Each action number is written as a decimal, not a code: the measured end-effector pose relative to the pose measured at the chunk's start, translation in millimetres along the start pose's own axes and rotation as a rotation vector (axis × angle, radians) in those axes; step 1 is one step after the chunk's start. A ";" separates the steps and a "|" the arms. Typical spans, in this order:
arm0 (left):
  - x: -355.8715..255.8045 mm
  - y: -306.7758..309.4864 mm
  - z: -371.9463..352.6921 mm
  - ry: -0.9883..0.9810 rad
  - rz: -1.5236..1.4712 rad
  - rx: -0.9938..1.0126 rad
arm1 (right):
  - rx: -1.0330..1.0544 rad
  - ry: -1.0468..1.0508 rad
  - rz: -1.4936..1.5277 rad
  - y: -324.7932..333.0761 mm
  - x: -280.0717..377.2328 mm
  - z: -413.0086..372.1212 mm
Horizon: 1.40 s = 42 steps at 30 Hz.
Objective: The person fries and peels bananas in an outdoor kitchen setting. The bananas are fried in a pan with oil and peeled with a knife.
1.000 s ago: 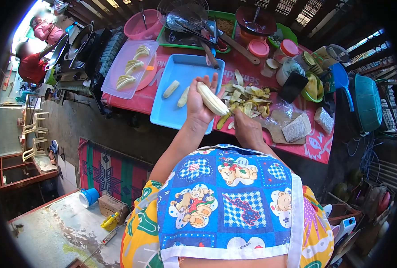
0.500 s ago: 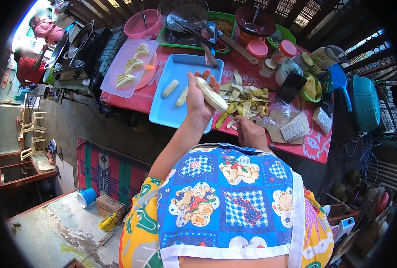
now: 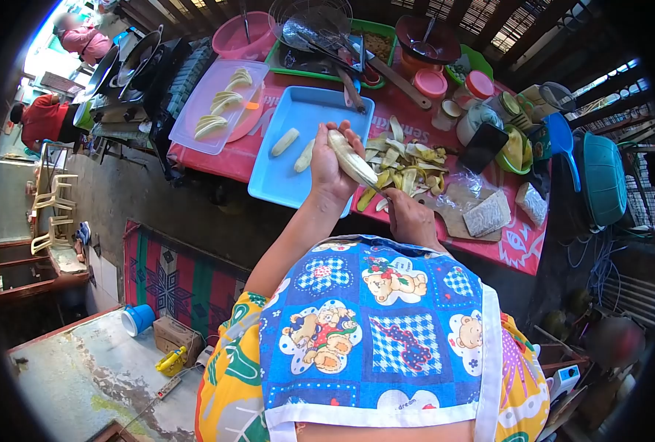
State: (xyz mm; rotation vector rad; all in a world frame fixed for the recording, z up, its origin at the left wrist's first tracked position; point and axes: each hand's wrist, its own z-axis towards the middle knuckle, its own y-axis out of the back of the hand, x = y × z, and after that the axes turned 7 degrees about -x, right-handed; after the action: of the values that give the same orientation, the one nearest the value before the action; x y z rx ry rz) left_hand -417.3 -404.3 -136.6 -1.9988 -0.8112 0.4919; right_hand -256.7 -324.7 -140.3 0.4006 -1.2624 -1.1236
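My left hand (image 3: 329, 175) cradles a peeled banana (image 3: 351, 159) over the right side of a light blue tray (image 3: 274, 179). My right hand (image 3: 411, 219) is closed at the banana's lower end, around what looks like a thin knife (image 3: 379, 192); most of it is hidden by the fingers. Inside the tray lie a peeled banana (image 3: 285, 142) and another one (image 3: 304, 157), partly behind my left hand. A heap of banana peels (image 3: 407, 163) is just beyond my right hand.
Fanned banana slices (image 3: 226, 102) lie on a translucent lid (image 3: 187, 121) at left. A phone (image 3: 483, 146), cutting board (image 3: 456, 224), wrapped white block (image 3: 488, 214) and jars (image 3: 445, 114) crowd the right. Utensils (image 3: 351, 92) overhang the tray's far edge. A person in red (image 3: 44, 125) is far left.
Both hands and the banana stay nearly in place, with a slight shift at the banana's lower end. The view has moved a little. The person in red at far left has changed posture.
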 end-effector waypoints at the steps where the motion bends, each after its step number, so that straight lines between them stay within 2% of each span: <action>1: 2.0 2.4 0.5 0.056 -0.021 0.012 | 0.003 0.000 -0.002 -1.1 0.4 0.4; 5: 8.0 10.3 3.9 0.190 -0.089 0.041 | -0.029 0.013 -0.031 -6.9 1.0 5.5; 9: 8.2 16.0 5.8 0.215 -0.102 0.074 | -0.007 -0.005 -0.040 -6.2 0.3 4.5; 15: 15.8 14.7 1.1 0.242 -0.121 0.019 | 0.063 -0.034 -0.108 -13.0 -3.1 7.3; 18: 17.8 13.6 -0.8 0.256 -0.118 0.011 | 0.017 -0.019 -0.079 -15.8 -2.8 8.5; 20: 22.9 6.7 -7.0 0.093 0.008 -0.032 | 0.012 -0.015 -0.057 -16.3 -2.4 9.7; 21: 21.9 7.5 -7.2 0.090 0.007 -0.030 | 0.007 -0.012 -0.033 -16.5 -2.6 10.3; 23: 18.0 10.2 -7.1 0.120 0.101 -0.149 | 0.024 -0.022 -0.035 -17.4 -1.6 12.0; 27: 20.3 19.4 -0.4 0.096 0.096 -0.135 | 0.051 -0.072 -0.051 -21.3 -1.5 14.3; 32: 26.4 12.4 -6.9 0.062 0.089 -0.260 | 0.040 -0.097 -0.017 -27.2 -4.0 15.4; 38: 32.7 4.3 -14.4 -0.018 0.124 -0.318 | 0.045 -0.122 0.000 -32.0 -7.3 15.4; 42: 30.2 10.9 -5.5 -0.027 0.152 -0.311 | 0.128 -0.176 -0.048 -25.7 -2.7 18.1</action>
State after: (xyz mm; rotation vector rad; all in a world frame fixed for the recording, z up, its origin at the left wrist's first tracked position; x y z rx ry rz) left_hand -388.8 -390.4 -143.9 -2.3581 -0.7937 0.5053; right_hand -283.9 -328.2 -155.9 0.4367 -1.4916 -1.1417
